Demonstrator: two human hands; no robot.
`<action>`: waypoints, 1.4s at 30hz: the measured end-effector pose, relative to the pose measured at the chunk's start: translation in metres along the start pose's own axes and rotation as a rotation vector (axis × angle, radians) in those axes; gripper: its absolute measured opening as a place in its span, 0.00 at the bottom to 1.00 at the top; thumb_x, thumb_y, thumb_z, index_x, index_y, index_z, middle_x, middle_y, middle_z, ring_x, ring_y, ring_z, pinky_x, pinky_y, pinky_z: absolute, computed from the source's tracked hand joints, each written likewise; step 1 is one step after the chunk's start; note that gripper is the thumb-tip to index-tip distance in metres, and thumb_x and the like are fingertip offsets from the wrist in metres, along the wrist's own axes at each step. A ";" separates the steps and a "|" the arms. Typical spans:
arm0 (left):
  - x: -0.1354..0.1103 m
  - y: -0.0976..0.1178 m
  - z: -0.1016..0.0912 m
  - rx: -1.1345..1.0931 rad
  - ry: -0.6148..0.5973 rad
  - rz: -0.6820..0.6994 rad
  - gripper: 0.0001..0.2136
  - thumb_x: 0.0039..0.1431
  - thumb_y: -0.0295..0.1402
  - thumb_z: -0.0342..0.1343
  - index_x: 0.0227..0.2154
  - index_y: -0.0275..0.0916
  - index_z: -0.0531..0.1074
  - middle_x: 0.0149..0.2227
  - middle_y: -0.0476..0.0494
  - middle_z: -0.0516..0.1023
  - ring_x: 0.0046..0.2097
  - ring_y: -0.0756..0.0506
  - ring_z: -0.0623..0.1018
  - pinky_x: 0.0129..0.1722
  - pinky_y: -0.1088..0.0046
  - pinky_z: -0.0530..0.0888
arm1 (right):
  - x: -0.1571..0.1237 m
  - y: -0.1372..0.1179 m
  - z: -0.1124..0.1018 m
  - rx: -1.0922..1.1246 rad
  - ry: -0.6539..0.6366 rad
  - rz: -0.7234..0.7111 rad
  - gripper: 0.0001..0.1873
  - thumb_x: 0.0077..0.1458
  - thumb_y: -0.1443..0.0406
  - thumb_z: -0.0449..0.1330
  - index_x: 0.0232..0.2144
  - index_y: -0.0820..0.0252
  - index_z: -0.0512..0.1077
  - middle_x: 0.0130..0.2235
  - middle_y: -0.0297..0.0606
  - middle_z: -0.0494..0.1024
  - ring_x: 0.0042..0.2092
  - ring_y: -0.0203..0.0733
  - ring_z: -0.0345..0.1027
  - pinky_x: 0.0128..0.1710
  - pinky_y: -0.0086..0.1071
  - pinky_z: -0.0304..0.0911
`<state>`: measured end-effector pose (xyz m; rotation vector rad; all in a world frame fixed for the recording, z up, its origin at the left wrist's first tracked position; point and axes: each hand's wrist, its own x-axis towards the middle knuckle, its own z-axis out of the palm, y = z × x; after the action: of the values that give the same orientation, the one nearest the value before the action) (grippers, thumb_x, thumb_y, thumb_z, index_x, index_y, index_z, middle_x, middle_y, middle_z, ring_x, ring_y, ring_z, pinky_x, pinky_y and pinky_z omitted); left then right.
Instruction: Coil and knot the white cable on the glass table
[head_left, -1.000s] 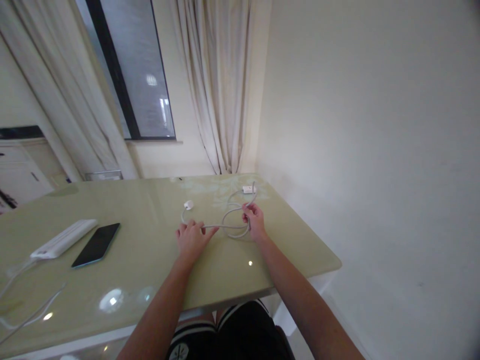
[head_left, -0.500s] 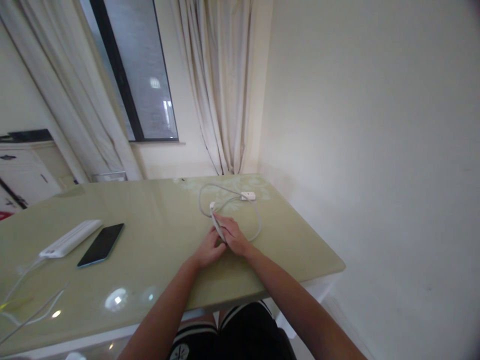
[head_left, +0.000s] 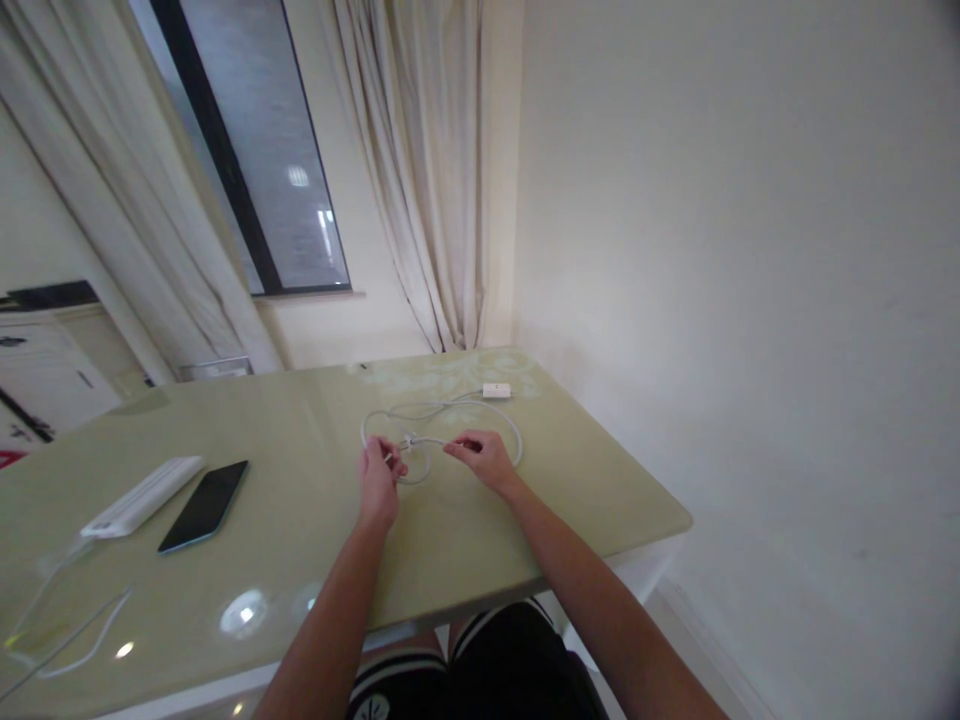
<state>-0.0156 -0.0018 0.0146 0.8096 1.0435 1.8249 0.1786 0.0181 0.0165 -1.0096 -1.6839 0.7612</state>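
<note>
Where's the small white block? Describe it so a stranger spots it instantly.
On the green table, look past the right hand toward the far right corner. The small white block sits there, a solid rectangle, unlike the thin, curving cable attached.

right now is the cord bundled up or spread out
Spread out: the cord lies in wide, loose loops on the table, with a stretch running between left hand and right hand.

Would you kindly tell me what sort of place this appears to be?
It looks like a room in a home, perhaps a dining or living room: long pale curtains hang beside a window, a white cabinet stands at the far left, and a large glossy table fills the foreground.
</note>
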 end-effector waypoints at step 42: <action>-0.038 0.012 0.012 0.823 -0.558 0.395 0.26 0.62 0.50 0.53 0.13 0.40 0.62 0.17 0.51 0.60 0.22 0.50 0.61 0.26 0.72 0.56 | 0.022 0.014 -0.029 0.877 0.551 0.150 0.30 0.42 0.54 0.72 0.43 0.52 0.62 0.24 0.21 0.69 0.20 0.28 0.59 0.19 0.22 0.52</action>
<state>0.0064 -0.0357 0.0259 1.9983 1.3061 1.2747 0.2060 0.0447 0.0227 -0.6213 -0.6745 1.0627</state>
